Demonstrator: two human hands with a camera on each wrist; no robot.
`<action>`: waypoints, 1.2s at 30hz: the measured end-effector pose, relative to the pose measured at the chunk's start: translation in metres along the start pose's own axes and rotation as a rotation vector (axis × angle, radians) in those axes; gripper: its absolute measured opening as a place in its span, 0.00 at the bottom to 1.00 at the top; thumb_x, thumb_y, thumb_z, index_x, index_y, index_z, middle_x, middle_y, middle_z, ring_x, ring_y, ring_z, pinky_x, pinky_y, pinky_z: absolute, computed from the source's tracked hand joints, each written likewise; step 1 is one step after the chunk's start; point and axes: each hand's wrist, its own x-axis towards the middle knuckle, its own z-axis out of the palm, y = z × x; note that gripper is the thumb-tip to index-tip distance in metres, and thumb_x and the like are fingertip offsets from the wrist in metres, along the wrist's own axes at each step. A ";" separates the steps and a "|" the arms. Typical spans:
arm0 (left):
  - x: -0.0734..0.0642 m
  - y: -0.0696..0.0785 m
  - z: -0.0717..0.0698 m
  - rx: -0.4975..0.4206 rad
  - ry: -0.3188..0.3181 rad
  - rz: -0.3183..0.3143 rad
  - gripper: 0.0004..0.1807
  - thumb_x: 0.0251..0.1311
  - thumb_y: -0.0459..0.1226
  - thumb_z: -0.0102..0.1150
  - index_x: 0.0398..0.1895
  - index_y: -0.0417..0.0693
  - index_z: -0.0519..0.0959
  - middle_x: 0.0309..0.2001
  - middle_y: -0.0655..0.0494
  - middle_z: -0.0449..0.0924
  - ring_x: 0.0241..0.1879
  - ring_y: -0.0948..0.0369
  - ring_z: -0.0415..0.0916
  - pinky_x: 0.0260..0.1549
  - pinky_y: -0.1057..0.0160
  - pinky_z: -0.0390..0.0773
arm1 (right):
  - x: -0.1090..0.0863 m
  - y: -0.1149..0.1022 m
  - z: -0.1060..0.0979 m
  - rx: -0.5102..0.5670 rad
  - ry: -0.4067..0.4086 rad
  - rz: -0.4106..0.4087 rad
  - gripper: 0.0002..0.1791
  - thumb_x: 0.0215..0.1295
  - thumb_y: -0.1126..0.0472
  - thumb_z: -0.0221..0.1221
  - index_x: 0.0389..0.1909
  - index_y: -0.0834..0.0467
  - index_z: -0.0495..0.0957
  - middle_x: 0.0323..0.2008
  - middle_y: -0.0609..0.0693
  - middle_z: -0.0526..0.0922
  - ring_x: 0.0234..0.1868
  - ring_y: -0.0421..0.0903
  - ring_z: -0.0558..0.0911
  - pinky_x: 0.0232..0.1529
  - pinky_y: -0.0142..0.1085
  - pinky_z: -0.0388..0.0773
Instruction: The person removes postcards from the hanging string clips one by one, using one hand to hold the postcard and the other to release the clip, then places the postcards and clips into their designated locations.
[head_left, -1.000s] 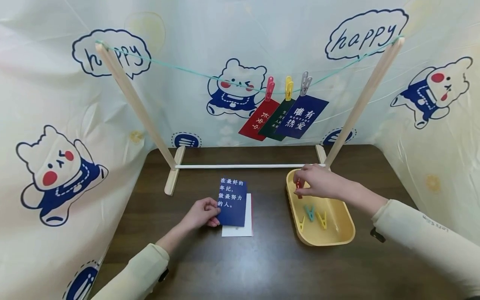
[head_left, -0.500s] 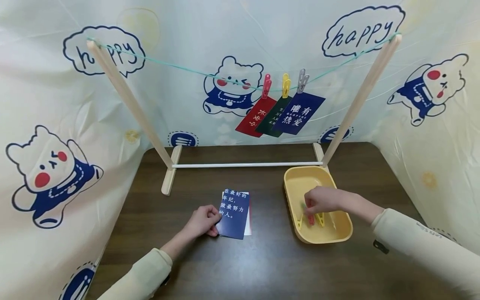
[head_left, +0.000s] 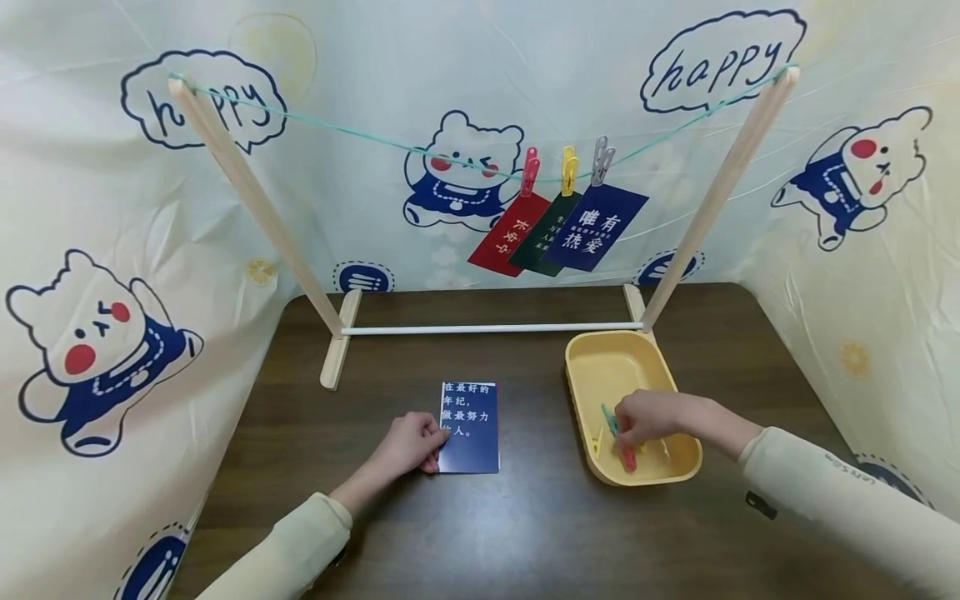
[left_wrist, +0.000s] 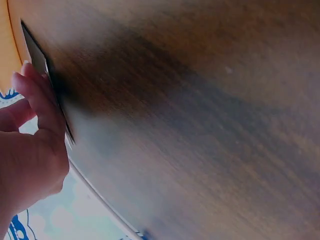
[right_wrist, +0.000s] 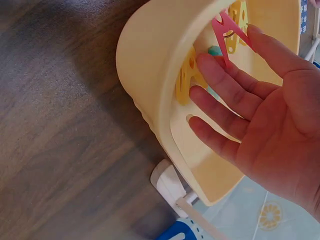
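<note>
In the head view my left hand (head_left: 408, 443) pinches the left edge of a blue card (head_left: 471, 450) with white writing. The card overlies a white one and a red-edged one, which are almost covered. From the left wrist side, the card (left_wrist: 35, 52) appears edge-on, low over the table. My right hand (head_left: 656, 417) is inside the yellow tray (head_left: 581, 417), pinching a red clothespin (head_left: 627, 457) between thumb and finger. Its two legs spread apart in the right wrist view. Yellow clothespins (right_wrist: 186, 77) and a teal clothespin (head_left: 609, 418) lie close by in the tray.
Behind, a wooden frame (head_left: 255, 200) carries a sagging teal string (head_left: 352, 131). Red, green and blue cards (head_left: 597, 229) hang from it on red, yellow and grey clothespins (head_left: 602, 161). A white rod (head_left: 487, 329) joins the frame's feet.
My left hand has brought the blue card down and squared it over the cards beneath. My right hand has moved the red clothespin nearer to me, from the tray's far end toward its near end.
</note>
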 end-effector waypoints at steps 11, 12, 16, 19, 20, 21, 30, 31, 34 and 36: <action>-0.001 -0.002 0.000 0.130 0.072 0.039 0.15 0.71 0.38 0.64 0.24 0.46 0.76 0.13 0.57 0.76 0.11 0.63 0.75 0.13 0.65 0.75 | 0.000 -0.001 0.002 -0.007 -0.008 0.010 0.14 0.66 0.50 0.70 0.25 0.52 0.80 0.22 0.39 0.75 0.24 0.35 0.71 0.26 0.29 0.68; -0.002 -0.003 0.000 0.140 0.077 0.051 0.15 0.71 0.38 0.64 0.24 0.46 0.76 0.13 0.58 0.76 0.11 0.63 0.75 0.13 0.65 0.75 | 0.000 -0.001 0.001 -0.022 0.009 -0.006 0.15 0.66 0.50 0.70 0.25 0.52 0.79 0.22 0.39 0.75 0.24 0.35 0.71 0.26 0.29 0.68; 0.000 -0.005 0.001 0.207 0.085 0.063 0.16 0.70 0.38 0.65 0.23 0.47 0.75 0.13 0.59 0.75 0.11 0.63 0.74 0.14 0.65 0.74 | 0.002 -0.001 -0.004 -0.073 0.082 -0.060 0.13 0.68 0.51 0.68 0.28 0.53 0.80 0.21 0.40 0.73 0.23 0.35 0.69 0.25 0.30 0.67; 0.000 -0.006 0.003 0.274 0.092 0.069 0.17 0.69 0.38 0.67 0.22 0.48 0.73 0.13 0.59 0.73 0.11 0.64 0.73 0.14 0.65 0.72 | 0.004 -0.001 -0.007 -0.072 0.099 -0.072 0.11 0.71 0.52 0.66 0.32 0.53 0.81 0.21 0.39 0.74 0.22 0.35 0.70 0.25 0.30 0.68; 0.001 -0.007 0.003 0.295 0.096 0.073 0.18 0.68 0.39 0.68 0.22 0.49 0.73 0.12 0.59 0.72 0.11 0.63 0.72 0.15 0.64 0.71 | 0.004 -0.001 -0.008 -0.074 0.103 -0.080 0.11 0.72 0.52 0.65 0.33 0.53 0.81 0.21 0.39 0.74 0.22 0.35 0.70 0.25 0.30 0.68; 0.001 -0.007 0.004 0.309 0.102 0.077 0.18 0.67 0.39 0.68 0.21 0.49 0.72 0.12 0.59 0.72 0.11 0.63 0.72 0.15 0.64 0.70 | 0.005 -0.001 -0.008 -0.072 0.106 -0.083 0.11 0.72 0.52 0.65 0.33 0.54 0.81 0.21 0.39 0.74 0.22 0.34 0.70 0.25 0.30 0.69; 0.000 -0.006 0.004 0.329 0.129 0.096 0.17 0.68 0.39 0.67 0.22 0.49 0.72 0.13 0.60 0.71 0.11 0.64 0.72 0.14 0.64 0.70 | 0.007 -0.004 -0.012 -0.101 0.165 -0.116 0.10 0.73 0.53 0.64 0.38 0.56 0.82 0.21 0.40 0.76 0.21 0.34 0.72 0.24 0.30 0.71; 0.000 -0.005 0.003 0.331 0.142 0.111 0.16 0.68 0.39 0.67 0.23 0.49 0.73 0.13 0.60 0.71 0.11 0.64 0.72 0.14 0.64 0.70 | 0.007 -0.005 -0.014 -0.092 0.165 -0.113 0.10 0.74 0.53 0.63 0.38 0.56 0.83 0.22 0.40 0.76 0.21 0.35 0.72 0.24 0.31 0.72; 0.003 -0.001 -0.001 0.326 0.190 0.156 0.14 0.70 0.37 0.65 0.25 0.49 0.75 0.14 0.61 0.72 0.12 0.65 0.71 0.14 0.65 0.71 | 0.005 -0.009 -0.025 -0.059 0.173 -0.109 0.11 0.75 0.52 0.62 0.40 0.55 0.83 0.23 0.40 0.77 0.23 0.36 0.73 0.26 0.31 0.73; 0.006 0.004 -0.006 0.313 0.229 0.192 0.12 0.70 0.36 0.64 0.27 0.49 0.76 0.16 0.62 0.73 0.13 0.65 0.72 0.15 0.65 0.72 | 0.002 -0.012 -0.034 -0.043 0.199 -0.124 0.11 0.75 0.51 0.62 0.40 0.55 0.84 0.24 0.40 0.78 0.24 0.36 0.74 0.27 0.32 0.74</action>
